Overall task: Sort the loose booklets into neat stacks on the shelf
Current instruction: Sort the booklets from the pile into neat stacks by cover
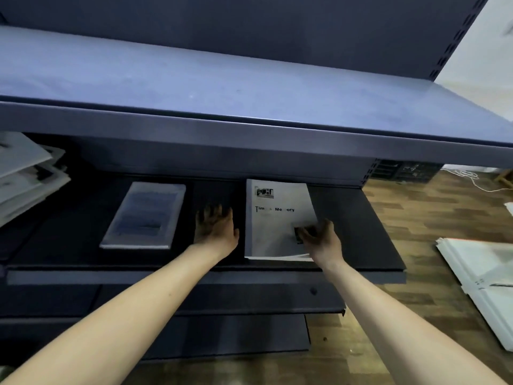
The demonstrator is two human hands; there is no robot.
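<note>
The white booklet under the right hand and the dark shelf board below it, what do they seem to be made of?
The white printed booklet looks like matte paper: thin page edges fan at its near corner. The dark shelf board seems painted metal with a dull finish, judging by its thin folded front lip, though coated wood cannot be excluded.

Two booklet stacks side by side on the middle shelf (361,218), left stack (144,216), right stack (277,218), left hand (215,226) between them, right hand (322,240) on the right stack's near corner, loose booklets (25,173) at far left

My arms come up from the lower corners of the frame, bare from elbow to wrist, no sleeves in sight. My left hand (215,227) and right hand (322,240) wear no gloves, rings or watch.
</note>
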